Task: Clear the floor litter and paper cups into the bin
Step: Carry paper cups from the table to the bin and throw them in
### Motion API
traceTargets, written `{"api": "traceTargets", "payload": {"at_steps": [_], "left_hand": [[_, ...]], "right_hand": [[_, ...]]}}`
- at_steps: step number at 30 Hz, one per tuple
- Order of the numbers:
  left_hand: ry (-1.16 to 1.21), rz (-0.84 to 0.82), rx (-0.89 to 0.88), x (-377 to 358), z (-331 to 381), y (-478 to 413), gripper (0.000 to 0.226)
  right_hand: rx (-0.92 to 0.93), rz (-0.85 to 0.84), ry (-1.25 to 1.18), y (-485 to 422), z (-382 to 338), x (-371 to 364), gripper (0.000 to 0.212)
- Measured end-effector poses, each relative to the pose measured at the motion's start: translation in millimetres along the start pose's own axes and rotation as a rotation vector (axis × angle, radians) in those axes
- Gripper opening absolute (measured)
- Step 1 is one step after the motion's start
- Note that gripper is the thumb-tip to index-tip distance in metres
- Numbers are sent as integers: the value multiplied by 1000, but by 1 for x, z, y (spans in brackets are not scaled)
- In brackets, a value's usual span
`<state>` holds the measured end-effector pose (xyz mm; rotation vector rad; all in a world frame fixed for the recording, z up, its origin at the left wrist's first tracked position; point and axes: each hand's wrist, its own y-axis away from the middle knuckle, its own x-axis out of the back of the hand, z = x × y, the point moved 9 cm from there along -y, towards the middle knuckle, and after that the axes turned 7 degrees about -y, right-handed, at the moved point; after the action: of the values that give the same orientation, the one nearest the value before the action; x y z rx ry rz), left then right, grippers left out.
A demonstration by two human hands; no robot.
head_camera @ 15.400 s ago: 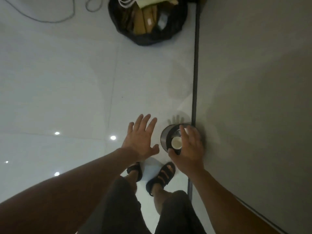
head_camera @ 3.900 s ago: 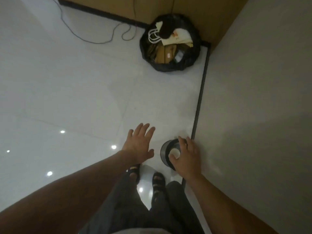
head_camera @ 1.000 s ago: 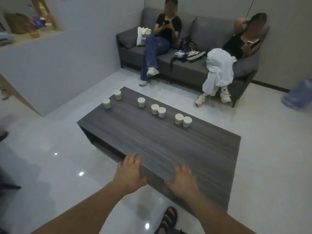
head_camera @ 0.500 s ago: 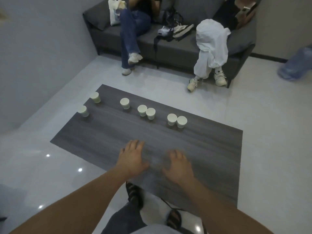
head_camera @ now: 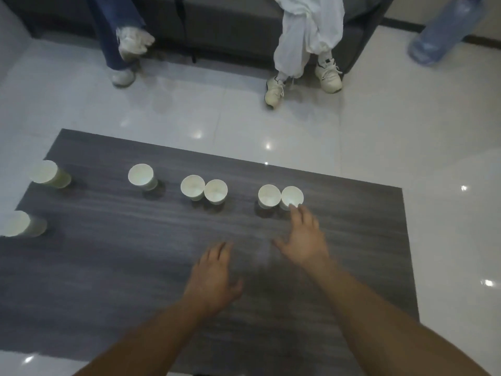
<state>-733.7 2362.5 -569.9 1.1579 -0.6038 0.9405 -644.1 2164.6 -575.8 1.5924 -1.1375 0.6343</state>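
- Glossy pale tiled floor [head_camera: 379,126] fills the room, dotted with light reflections.
- Low table [head_camera: 135,267], dark grey wood grain, takes up most of the lower frame.
- Dark sofa [head_camera: 230,25] runs along the top edge. Two people sit on it, only their legs in view: blue jeans [head_camera: 113,28] at left, white trousers [head_camera: 306,31] at right, both in pale sneakers.
- Bluish translucent jug [head_camera: 439,31], blurred, on the floor at top right.
- Left hand [head_camera: 214,275] is over the table's middle, fingers loose and apart, holding nothing.
- Right hand [head_camera: 303,240] is farther forward, fingers spread, holding nothing. Its fingertips [head_camera: 294,210] are at the near rim of the rightmost cup [head_camera: 292,196]; whether they touch it cannot be told.
- Seven paper cups [head_camera: 141,175] stand upright along the table's far side: two apart at the left end, one alone, then two touching pairs.
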Motion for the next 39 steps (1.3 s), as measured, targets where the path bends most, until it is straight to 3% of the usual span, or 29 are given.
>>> {"api": "traceTargets", "payload": {"at_steps": [3,7,9,13,16,19,22,24,27,31,36,39], "left_hand": [[65,16,-53,-27,-2,-45,88],[188,51,-71,-58,0,-89,88],[232,59,-71,-69,0,-100,90],[297,49,-48,-82,1,-108,90],[372,14,-68,-90,8,-104,95],[460,-25,-75,-95,8,-101,99],[489,44,-106,-85,-2,-101,80],[466,89,-81,-81,-16,-99,73],[414,75,24,-87,-42,-91,88],[421,58,83,-94,-59,-77,92],[380,152,158,-84,-68,-67,76],[341,186,183,-61,-67,-64,72]], "right_hand": [[-15,72,28,-68,15,-5,94],[-19,-7,93,-128,37,-32,100],[1,-5,81,-134,41,-42,90],[-18,148,-36,-93,43,-53,62],[-57,148,-207,-40,38,-71,67],[-25,35,-302,-12,22,-91,79],[59,-53,-383,-12,8,-96,86],[115,39,-401,-28,3,-78,83],[162,245,-290,-72,-3,-47,77],[173,37,-15,-127,-21,-66,92],[172,-26,2,-114,-31,-89,66],[159,-86,-16,-78,-31,-95,64]]}}
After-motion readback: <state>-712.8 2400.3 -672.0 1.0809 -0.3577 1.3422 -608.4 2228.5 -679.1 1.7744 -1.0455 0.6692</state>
